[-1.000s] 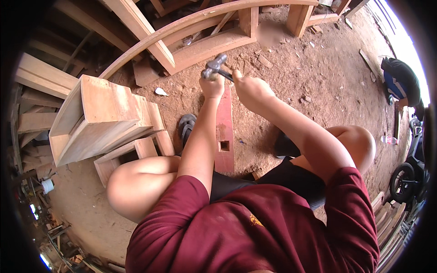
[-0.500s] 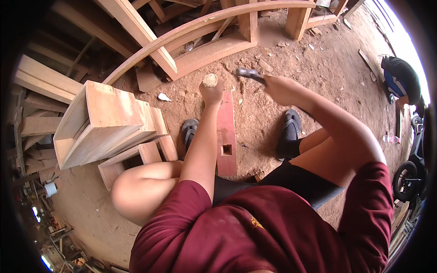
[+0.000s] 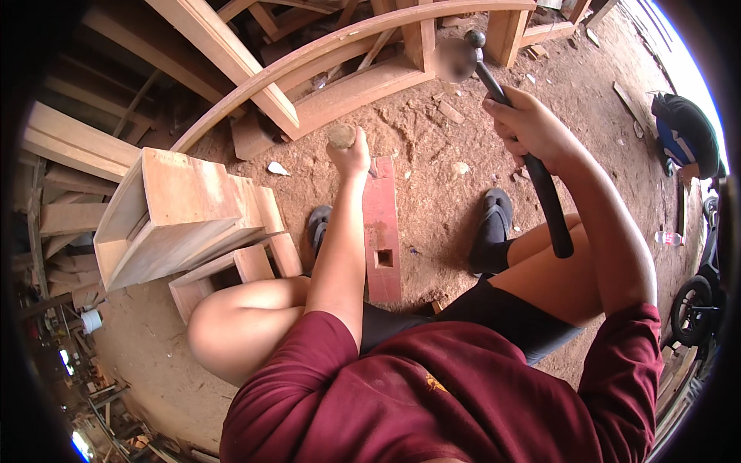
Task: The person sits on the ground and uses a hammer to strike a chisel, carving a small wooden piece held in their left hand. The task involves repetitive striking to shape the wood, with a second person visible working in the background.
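My left hand [image 3: 352, 158] is closed round the thick wooden handle of what looks like a chisel [image 3: 341, 136]. Only its round, worn butt end shows; the blade is hidden below my fist. Under that fist, between my feet, lies a reddish wooden beam [image 3: 382, 208] with a square mortise [image 3: 384, 258] cut near its closer end. To the right, my right hand [image 3: 529, 127] grips a black-handled hammer [image 3: 549, 204] well above the ground. Its head points away from me, and its handle end hangs toward my right thigh.
A curved wooden frame [image 3: 309, 75] spans the far side. Pale wooden box pieces [image 3: 193, 193] stand at my left, beside my knee. Shavings and scraps cover the dirt floor [image 3: 440, 177]. Far right are a dark bag [image 3: 683, 131], a plastic bottle [image 3: 669, 238] and a wheel [image 3: 692, 309].
My right hand has lifted the hammer up and to the right, away from the chisel. My left hand, still holding the chisel, has shifted slightly left.
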### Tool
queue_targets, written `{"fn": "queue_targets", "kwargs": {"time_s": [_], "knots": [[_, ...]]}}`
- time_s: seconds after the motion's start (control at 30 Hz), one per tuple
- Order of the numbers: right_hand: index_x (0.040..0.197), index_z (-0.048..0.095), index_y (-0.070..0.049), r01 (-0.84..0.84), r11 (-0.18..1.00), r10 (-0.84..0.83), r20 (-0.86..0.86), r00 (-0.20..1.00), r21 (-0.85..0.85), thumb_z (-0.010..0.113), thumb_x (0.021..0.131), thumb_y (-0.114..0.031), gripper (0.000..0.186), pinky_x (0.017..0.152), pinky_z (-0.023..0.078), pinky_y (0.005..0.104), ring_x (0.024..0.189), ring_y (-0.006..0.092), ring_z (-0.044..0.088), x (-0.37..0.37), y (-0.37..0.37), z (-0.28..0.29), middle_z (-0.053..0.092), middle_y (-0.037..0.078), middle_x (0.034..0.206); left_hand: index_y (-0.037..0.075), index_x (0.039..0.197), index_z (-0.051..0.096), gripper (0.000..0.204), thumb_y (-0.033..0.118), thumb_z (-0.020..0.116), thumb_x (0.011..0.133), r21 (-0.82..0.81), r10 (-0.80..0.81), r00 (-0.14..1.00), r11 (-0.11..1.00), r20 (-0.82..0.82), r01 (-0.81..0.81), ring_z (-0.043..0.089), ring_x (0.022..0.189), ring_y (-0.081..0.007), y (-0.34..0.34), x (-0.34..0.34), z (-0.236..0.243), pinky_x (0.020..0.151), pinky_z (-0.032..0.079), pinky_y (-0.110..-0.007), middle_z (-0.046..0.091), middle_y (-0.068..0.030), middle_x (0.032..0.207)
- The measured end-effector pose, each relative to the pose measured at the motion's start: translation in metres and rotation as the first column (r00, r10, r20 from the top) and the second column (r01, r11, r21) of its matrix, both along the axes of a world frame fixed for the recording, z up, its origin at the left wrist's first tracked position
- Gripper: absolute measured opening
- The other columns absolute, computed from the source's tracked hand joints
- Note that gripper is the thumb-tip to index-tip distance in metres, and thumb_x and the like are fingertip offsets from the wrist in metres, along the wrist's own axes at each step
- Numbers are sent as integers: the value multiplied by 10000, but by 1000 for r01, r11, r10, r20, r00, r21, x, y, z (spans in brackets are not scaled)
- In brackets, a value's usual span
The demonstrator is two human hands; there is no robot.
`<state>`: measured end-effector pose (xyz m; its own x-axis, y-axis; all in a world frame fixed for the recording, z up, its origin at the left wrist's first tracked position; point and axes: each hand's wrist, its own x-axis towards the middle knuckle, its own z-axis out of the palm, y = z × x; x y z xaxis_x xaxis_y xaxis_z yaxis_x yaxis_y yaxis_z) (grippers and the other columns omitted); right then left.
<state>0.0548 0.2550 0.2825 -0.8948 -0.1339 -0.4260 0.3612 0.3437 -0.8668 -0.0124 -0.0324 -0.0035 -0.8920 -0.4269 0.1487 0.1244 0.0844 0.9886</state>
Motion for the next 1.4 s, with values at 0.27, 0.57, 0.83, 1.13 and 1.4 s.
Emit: {"fn": "queue_targets", "kwargs": {"time_s": [0.27,0.57,0.83,1.13,1.4], "knots": [[947,455,-98,-42,999,42,-3,999,33,511,1016,-262,186,362,305,218,439,14,295,9,1,3,342,-76,622,56,767,596,143,142,664,858,-6,-51,999,999,-5,51,628,523,-137,18,14,16,478,487,-289,620,-30,619],[929,442,-108,-95,989,98,-23,995,110,506,1018,-273,197,366,311,230,441,26,299,8,-3,0,341,-69,615,88,701,604,166,116,642,860,-17,-20,999,1000,-48,19,615,488,-120,19,15,21,462,478,-277,615,-13,579],[931,449,-108,-89,992,89,3,996,85,505,1018,-278,198,370,316,234,442,28,300,7,-7,-2,347,-66,622,69,682,610,175,106,642,850,-31,-32,997,999,-65,30,633,516,-129,21,16,26,489,481,-292,618,-9,570],[977,479,-100,-140,980,139,13,990,140,497,1020,-274,180,376,317,244,444,34,309,11,-13,-1,360,-64,623,48,648,563,222,76,626,859,-55,23,989,998,-144,-31,563,457,-122,22,14,22,421,396,-289,577,-17,547],[984,485,-87,-115,986,116,4,993,122,499,1019,-276,193,381,321,248,456,42,329,11,-17,-7,385,-54,632,45,649,585,215,83,638,854,-248,-42,985,969,-169,-1,605,504,-135,27,20,29,482,446,-313,604,-13,566]]}}
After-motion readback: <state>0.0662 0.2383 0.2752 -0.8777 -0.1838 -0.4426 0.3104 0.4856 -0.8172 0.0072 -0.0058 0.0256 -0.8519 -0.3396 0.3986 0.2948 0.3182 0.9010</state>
